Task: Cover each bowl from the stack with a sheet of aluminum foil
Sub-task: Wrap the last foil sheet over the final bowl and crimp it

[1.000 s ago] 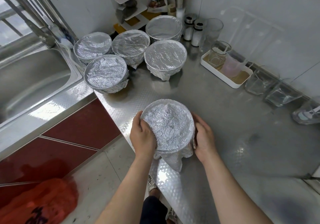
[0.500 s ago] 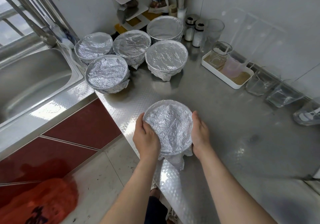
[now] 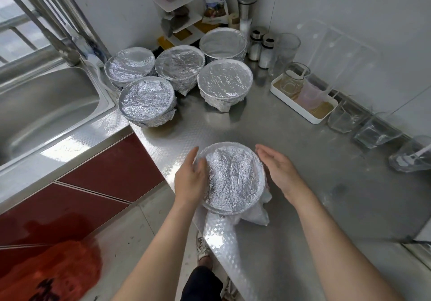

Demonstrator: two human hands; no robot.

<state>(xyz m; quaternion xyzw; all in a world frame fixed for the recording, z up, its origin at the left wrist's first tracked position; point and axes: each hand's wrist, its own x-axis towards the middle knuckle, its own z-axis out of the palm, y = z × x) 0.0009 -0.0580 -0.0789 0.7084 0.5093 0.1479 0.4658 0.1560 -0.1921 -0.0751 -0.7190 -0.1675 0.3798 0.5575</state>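
Steel counter (image 3: 303, 160): six foil-covered bowls (image 3: 225, 83), contents hidden; tray (image 3: 300, 111) holds cups (image 3: 311, 93).

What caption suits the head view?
Left hand and right hand, both open, flank a foil-covered bowl; five covered bowls stand behind.

Bright, even daylight from the window (image 3: 14, 27) at upper left. Glare patches on the steel desk (image 3: 217, 235) at its near edge and on the sink (image 3: 60, 148) rim. Foil covers (image 3: 233, 177) glint. Shadows are faint and soft. Wide-angle bending curves the edges. Centre sharp, corners slightly soft.
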